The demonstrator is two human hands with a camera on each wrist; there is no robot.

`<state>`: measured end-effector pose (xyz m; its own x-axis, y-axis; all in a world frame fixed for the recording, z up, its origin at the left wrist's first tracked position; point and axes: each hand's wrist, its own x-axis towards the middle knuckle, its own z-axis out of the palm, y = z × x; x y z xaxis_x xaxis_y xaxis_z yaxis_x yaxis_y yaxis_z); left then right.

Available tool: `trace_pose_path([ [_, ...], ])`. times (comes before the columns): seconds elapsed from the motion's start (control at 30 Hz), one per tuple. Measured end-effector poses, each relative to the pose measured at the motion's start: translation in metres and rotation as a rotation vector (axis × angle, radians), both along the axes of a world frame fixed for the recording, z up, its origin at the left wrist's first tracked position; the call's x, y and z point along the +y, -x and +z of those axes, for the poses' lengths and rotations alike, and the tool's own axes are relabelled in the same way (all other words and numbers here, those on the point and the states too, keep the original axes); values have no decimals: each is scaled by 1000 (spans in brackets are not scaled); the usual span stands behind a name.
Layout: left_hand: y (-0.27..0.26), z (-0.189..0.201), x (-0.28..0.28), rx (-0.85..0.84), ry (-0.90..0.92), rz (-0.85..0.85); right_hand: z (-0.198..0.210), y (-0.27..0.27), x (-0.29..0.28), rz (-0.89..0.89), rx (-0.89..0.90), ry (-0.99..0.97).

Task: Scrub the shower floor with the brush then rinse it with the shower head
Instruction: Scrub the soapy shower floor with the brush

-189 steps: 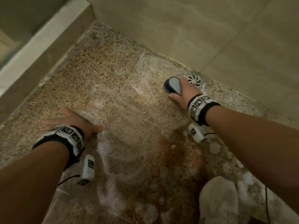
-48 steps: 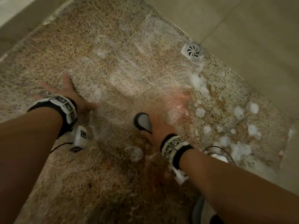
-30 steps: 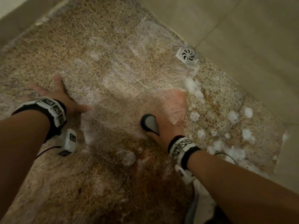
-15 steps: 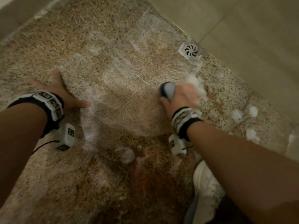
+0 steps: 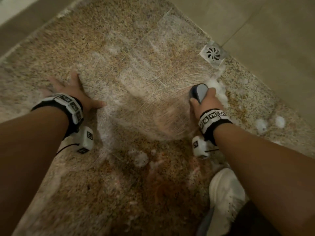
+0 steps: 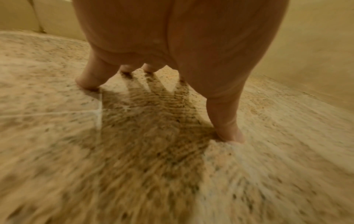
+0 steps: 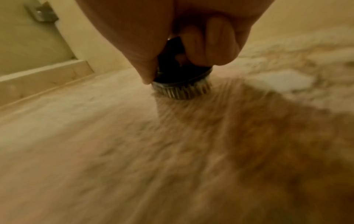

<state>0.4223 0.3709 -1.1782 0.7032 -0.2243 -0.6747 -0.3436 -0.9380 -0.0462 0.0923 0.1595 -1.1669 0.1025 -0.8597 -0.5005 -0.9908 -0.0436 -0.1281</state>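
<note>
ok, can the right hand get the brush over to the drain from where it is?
Probably yes. The right hand grips the brush just short of the drain, with only foam and bare shower floor between them. The wall behind the drain may cramp the stroke.

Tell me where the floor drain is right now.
In the head view, the floor drain sits at upper right against the wall, just beyond the brush in the right hand, with foam clumps between.

White shoe [image 5: 226,198], beige wall tiles [image 5: 272,31]
</note>
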Motion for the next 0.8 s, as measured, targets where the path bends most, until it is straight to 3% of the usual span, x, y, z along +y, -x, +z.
trace_pose_path([
  [0.07, 5, -3, 6, -22, 11, 13, -4, -21, 25, 14, -34, -26],
  [0.17, 15, -5, 14, -38, 9, 36, -11, -48, 100, 267, -185, -74],
  [0.27, 22, -2, 19, -2, 4, 133, -10, -49, 173, 632, -87, -198],
  [0.37, 22, 0, 21, -3, -11, 164, -6, -22, 187, 852, -9, -347],
  [0.5, 17, 3, 23, -14, -9, 104, -11, 2, 134, 667, -46, -212],
  [0.67, 13, 2, 28, 1, 13, 89, -7, -22, 95, 316, -100, -48],
  [0.73, 13, 1, 33, 3, 30, 82, -9, -39, 117, 323, -121, -55],
  [0.8, 13, 0, 38, -7, 26, 76, -11, -51, 162, 510, -121, -106],
])
